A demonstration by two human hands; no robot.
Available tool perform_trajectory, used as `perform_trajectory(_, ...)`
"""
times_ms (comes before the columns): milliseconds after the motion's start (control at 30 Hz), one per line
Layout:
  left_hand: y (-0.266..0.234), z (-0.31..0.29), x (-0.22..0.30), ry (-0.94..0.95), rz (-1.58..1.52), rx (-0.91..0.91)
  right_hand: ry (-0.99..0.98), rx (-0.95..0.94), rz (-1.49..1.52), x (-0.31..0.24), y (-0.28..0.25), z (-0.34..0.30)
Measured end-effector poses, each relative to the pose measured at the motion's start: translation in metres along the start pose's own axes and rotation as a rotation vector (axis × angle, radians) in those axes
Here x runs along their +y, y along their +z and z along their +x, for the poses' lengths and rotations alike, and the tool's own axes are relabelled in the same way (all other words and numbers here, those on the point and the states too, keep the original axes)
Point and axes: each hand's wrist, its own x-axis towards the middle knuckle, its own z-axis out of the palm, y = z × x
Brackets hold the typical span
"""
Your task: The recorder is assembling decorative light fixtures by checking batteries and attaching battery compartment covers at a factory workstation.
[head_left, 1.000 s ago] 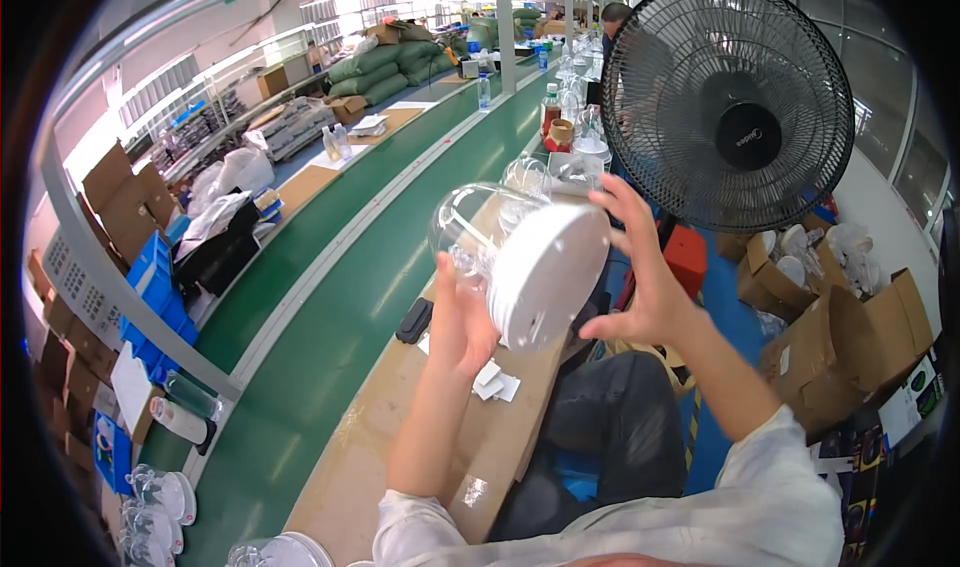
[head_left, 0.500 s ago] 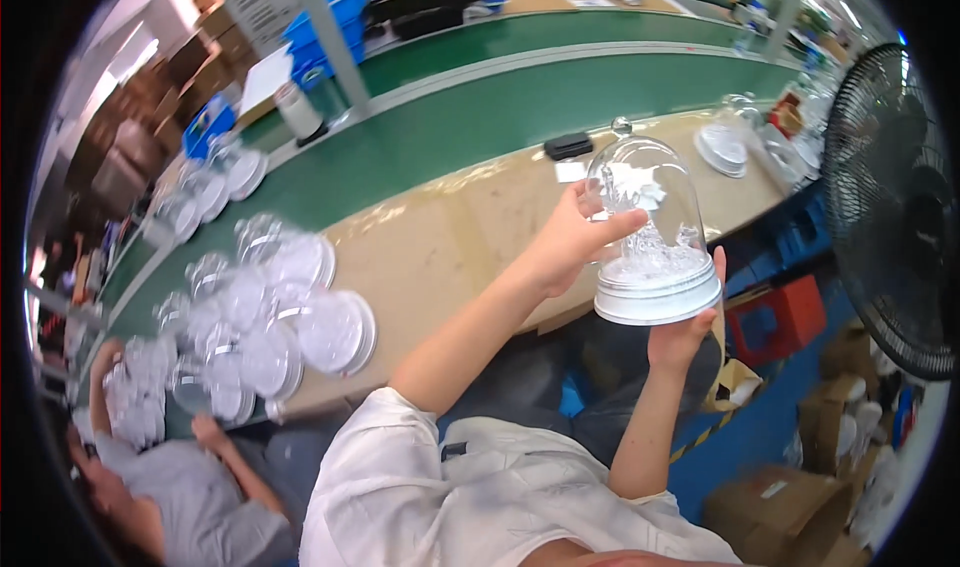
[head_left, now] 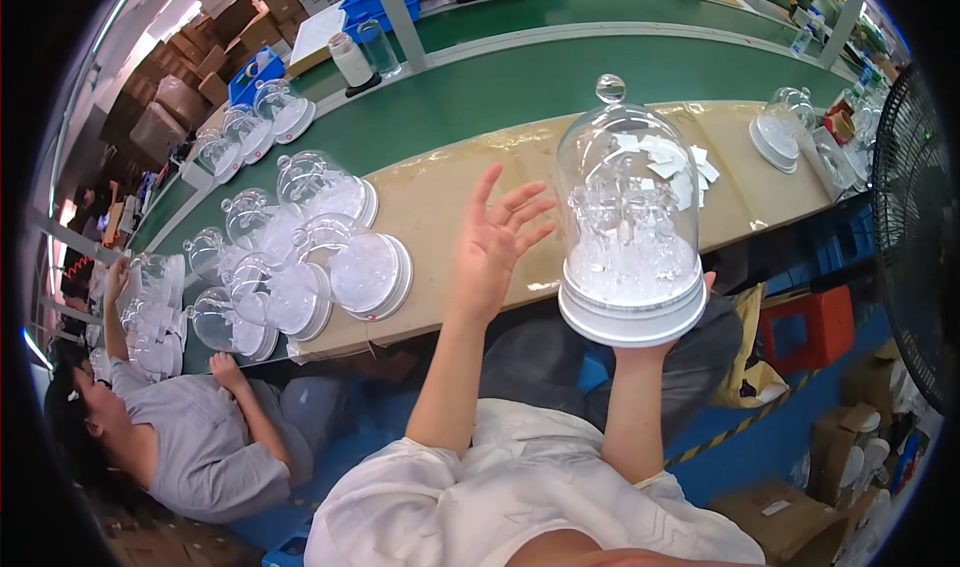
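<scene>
A clear dome cloche [head_left: 632, 232] with a round knob on top and a ridged white base stands upright in the air before me. Under its dome is a glittery, clear-and-white figure whose exact form I cannot make out. From below, my right hand [head_left: 645, 352] holds the base; most of its fingers are hidden behind it. My left hand [head_left: 497, 242] is raised just left of the dome, its fingers spread and nothing in them. Small white paper pieces [head_left: 700, 167] lie on the table, partly seen through the dome.
Several similar cloches [head_left: 290, 257] crowd the left of the brown-covered table [head_left: 440, 197]; others [head_left: 783, 132] stand at the far right. Behind runs a green belt [head_left: 480, 97]. A co-worker in grey [head_left: 210, 432] sits at left. A black fan [head_left: 912, 227] and red stool [head_left: 808, 329] are at right.
My left hand has let go of the dome and moved left, opening its fingers. The cloche has come closer, held from below by my right hand. The whole view has shifted.
</scene>
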Motion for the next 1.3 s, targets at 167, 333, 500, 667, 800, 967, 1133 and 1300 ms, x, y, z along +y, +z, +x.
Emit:
perform_trajectory(167,-0.005,-0.011,-0.018,-0.109,-0.158,-0.007,0.044,0.344,-0.172,0.019,-0.015,-0.013)
perform_trajectory(333,-0.016,-0.014,-0.007,-0.272,-0.029,-0.275,0.133,0.338,0.008,0.030,-0.024,-0.021)
perform_trajectory(500,-0.024,-0.009,-0.004,-0.359,0.052,-0.441,0.134,0.294,-0.180,0.012,-0.063,-0.026)
perform_trajectory(667,-0.013,-0.012,0.005,-0.312,0.288,-0.485,0.198,0.308,0.105,0.020,-0.023,-0.013)
perform_trajectory(800,-0.013,-0.014,-0.003,-0.237,0.298,-0.539,0.124,0.431,-0.077,0.018,-0.021,-0.019)
perform_trajectory(967,-0.009,-0.025,-0.008,-0.429,0.288,-0.478,0.243,0.346,0.131,0.011,-0.026,-0.021)
perform_trajectory(1133,-0.003,-0.023,-0.017,-0.364,0.299,-0.457,0.204,0.347,0.087,0.006,-0.031,-0.024)
perform_trajectory(1300,-0.005,-0.033,-0.027,-0.250,0.320,-0.467,0.303,0.232,0.169,0.003,-0.026,-0.023)
